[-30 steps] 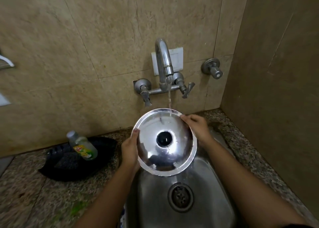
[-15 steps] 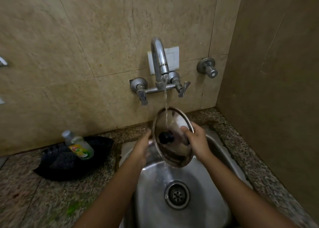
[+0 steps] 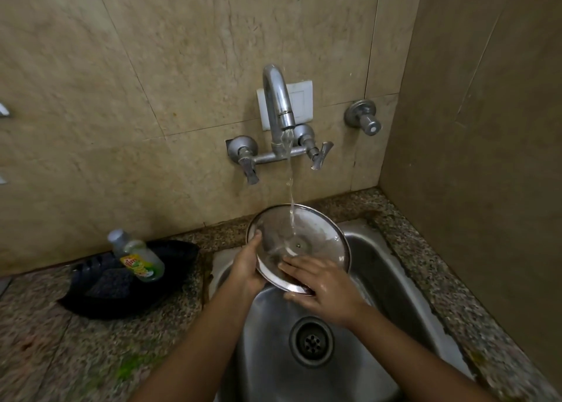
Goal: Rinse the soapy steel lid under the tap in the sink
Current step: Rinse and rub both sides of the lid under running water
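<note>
Left hand [image 3: 248, 268] grips lid [image 3: 316, 234] rim, right hand [image 3: 322, 283] flat, open on it; wet steel may slip into sink [image 3: 392, 268].

Both bare forearms reach forward from the bottom edge and converge. The left hand [image 3: 248, 269] curls its fingers [image 3: 256, 240] around the lid's [image 3: 316, 231] left rim, thumb on the near face. The right hand [image 3: 324, 286] lies flat, fingers [image 3: 296, 266] spread across the lid's lower part, wet.

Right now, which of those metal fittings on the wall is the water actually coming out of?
The tall curved spout in the middle; a stream falls from its tip onto the steel lid. The round valve off to the right is dry.
</note>
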Motion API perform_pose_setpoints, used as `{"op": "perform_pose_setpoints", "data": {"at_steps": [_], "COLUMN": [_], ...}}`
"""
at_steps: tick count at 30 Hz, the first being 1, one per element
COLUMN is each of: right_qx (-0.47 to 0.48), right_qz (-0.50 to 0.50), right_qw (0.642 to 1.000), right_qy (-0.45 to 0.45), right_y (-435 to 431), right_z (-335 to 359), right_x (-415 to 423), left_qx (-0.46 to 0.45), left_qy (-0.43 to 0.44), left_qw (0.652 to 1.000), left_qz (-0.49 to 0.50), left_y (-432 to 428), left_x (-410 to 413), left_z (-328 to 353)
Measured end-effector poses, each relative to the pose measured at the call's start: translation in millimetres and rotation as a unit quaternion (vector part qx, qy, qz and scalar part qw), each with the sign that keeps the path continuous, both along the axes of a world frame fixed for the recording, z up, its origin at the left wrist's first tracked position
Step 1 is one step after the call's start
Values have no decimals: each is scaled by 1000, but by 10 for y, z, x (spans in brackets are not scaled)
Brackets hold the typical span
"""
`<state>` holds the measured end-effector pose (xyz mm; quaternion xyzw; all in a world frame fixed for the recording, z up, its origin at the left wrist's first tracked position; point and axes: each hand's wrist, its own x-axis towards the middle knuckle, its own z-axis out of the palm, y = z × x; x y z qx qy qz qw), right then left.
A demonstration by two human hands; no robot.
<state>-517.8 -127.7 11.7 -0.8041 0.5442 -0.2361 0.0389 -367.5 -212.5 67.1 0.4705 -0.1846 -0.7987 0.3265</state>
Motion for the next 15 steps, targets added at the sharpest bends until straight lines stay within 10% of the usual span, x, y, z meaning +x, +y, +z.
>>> {"op": "perform_pose_setpoints", "data": {"at_steps": [11,15], "right_qx": [109,82], "right_qz": [-208,-88], "right_qw": [971,992], "right_qy": [-32,44], "right_y": [-539,-715], "right_z": [356,416], "right_x": [-67,149], "left_qx": [-54,-86], "left_qy": [7,18], "left_qw": [997,995], "left_qz": [48,35], "left_y": [3,58], "left_x": [45,-73], "left_z": [-173,-116]}}
